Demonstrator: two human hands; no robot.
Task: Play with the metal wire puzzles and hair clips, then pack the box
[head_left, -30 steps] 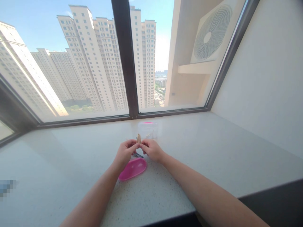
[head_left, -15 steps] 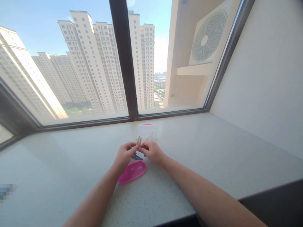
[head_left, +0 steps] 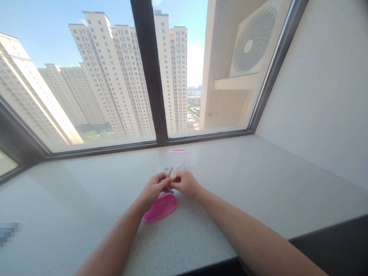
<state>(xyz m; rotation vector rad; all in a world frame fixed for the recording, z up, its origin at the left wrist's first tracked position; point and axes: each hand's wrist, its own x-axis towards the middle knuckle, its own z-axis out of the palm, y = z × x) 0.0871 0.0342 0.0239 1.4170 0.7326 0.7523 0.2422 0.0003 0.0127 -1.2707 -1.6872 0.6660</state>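
My left hand (head_left: 153, 188) and my right hand (head_left: 186, 184) meet over a pale stone sill (head_left: 258, 184), fingers pinched together. Between them they hold a small tan wooden piece (head_left: 170, 172), which looks like a clothespin and tilts to the right. A dark small object (head_left: 169, 190) lies just under the hands; I cannot make out what it is. A pink oval lid (head_left: 160, 207) lies flat on the sill right below my left hand. A small clear plastic box (head_left: 178, 159) with a pink edge stands just beyond the hands, and a tiny ring (head_left: 166, 168) lies beside it.
A large window with a dark centre post (head_left: 149, 73) runs along the back of the sill. A white wall (head_left: 322, 96) rises on the right. The sill's dark front edge (head_left: 330, 237) drops off at the lower right.
The wooden piece has tipped from upright to a slant toward the right and sits lower between my fingers. My hands have stayed in the same spot.
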